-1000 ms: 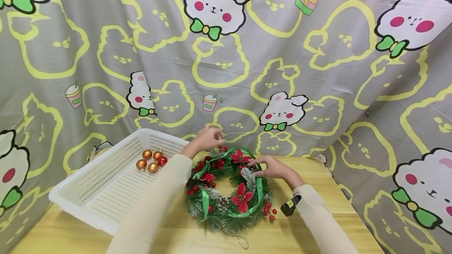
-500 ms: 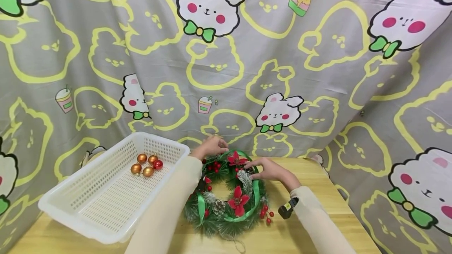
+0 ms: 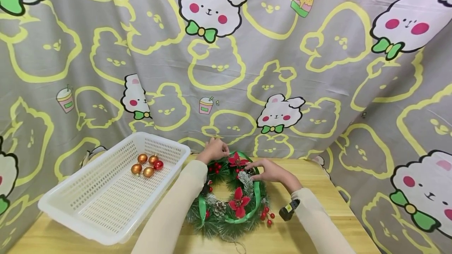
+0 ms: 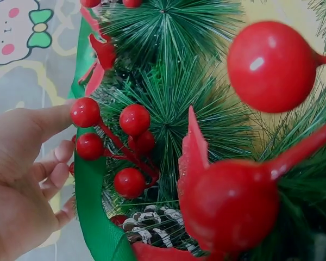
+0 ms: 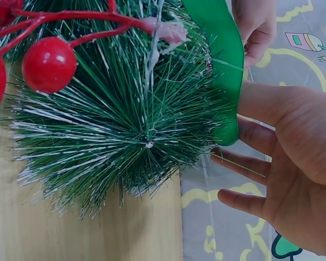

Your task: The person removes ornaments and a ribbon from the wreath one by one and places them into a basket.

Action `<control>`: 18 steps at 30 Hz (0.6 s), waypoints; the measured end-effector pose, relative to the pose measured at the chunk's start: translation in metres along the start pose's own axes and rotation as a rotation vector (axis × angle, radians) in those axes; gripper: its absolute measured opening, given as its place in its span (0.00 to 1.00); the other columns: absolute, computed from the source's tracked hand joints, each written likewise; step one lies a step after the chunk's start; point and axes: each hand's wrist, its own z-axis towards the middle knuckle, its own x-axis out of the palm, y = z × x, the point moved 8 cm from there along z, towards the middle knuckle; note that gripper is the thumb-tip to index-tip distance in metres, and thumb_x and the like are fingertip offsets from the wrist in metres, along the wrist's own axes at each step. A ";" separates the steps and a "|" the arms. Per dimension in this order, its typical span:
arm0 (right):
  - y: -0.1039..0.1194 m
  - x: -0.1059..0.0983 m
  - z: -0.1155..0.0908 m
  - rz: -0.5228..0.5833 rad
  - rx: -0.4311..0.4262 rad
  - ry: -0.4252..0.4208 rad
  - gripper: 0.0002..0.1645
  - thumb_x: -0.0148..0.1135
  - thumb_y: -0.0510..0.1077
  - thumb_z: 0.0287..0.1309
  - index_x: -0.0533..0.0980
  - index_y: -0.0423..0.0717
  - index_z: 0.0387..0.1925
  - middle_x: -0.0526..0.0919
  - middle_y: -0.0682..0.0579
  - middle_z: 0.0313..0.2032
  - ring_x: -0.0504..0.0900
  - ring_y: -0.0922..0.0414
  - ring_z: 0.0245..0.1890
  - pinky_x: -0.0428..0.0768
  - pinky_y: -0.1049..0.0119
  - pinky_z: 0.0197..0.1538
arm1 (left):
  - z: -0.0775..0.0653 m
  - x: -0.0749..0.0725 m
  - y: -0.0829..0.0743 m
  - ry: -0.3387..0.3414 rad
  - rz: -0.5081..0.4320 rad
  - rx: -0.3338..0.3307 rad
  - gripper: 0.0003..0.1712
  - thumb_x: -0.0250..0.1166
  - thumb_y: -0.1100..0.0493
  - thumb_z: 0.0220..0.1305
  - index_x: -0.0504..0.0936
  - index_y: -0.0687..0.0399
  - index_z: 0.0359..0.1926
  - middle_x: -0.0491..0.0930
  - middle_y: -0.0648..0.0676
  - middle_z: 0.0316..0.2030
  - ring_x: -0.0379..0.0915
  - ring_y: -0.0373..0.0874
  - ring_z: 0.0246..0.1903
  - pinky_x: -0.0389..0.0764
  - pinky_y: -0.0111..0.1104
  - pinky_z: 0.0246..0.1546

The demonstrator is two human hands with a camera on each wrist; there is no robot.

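A green wreath (image 3: 233, 228) with red poinsettia flowers (image 3: 239, 203), berries and a green ribbon (image 4: 90, 185) lies on the table. My left hand (image 3: 214, 150) is at its back edge; in the left wrist view, that hand's thumb reaches the ribbon behind a red berry (image 4: 86, 112). The left fingers bend in behind the ribbon, and whether they pinch anything is hidden. On the wreath's back right, my right hand (image 3: 270, 171) touches it with loosely spread fingers. The right thumb and forefinger tips disappear behind the ribbon in the right wrist view.
A white perforated basket (image 3: 82, 230) stands left of the wreath. Several gold balls (image 3: 148, 172) and one red ball (image 3: 158, 165) lie inside it. A patterned curtain (image 3: 226, 62) hangs right behind the wooden table (image 3: 303, 230).
My left hand has come down and slightly right, from above the wreath to its back edge. The right hand stays at nearly the same spot. The head view has shifted slightly.
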 end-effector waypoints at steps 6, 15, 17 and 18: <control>0.001 0.001 0.001 -0.002 -0.018 0.000 0.24 0.70 0.43 0.63 0.81 0.44 0.60 0.84 0.43 0.59 0.79 0.40 0.63 0.77 0.40 0.61 | -0.002 -0.008 -0.001 -0.071 -0.031 0.002 0.10 0.65 0.55 0.72 0.88 0.49 0.33 0.87 0.51 0.43 0.67 0.60 0.66 0.57 0.61 0.70; -0.001 0.001 0.001 0.000 -0.026 -0.002 0.24 0.70 0.43 0.63 0.81 0.43 0.60 0.84 0.42 0.59 0.78 0.39 0.64 0.77 0.40 0.62 | -0.004 -0.031 -0.011 -0.177 -0.090 0.047 0.10 0.64 0.56 0.72 0.90 0.54 0.40 0.88 0.50 0.35 0.81 0.48 0.43 0.63 0.55 0.68; -0.002 0.001 0.001 0.002 -0.024 -0.002 0.24 0.70 0.44 0.63 0.81 0.43 0.60 0.84 0.42 0.59 0.78 0.39 0.64 0.76 0.40 0.62 | -0.005 -0.036 -0.013 -0.196 -0.112 0.051 0.10 0.64 0.56 0.72 0.89 0.54 0.39 0.88 0.50 0.34 0.81 0.47 0.39 0.66 0.54 0.65; -0.002 0.001 0.001 0.003 -0.022 0.000 0.24 0.70 0.44 0.63 0.81 0.43 0.60 0.84 0.42 0.59 0.78 0.39 0.64 0.77 0.40 0.62 | -0.005 -0.038 -0.013 -0.204 -0.124 0.053 0.10 0.64 0.56 0.72 0.89 0.54 0.39 0.87 0.50 0.34 0.81 0.46 0.37 0.67 0.54 0.64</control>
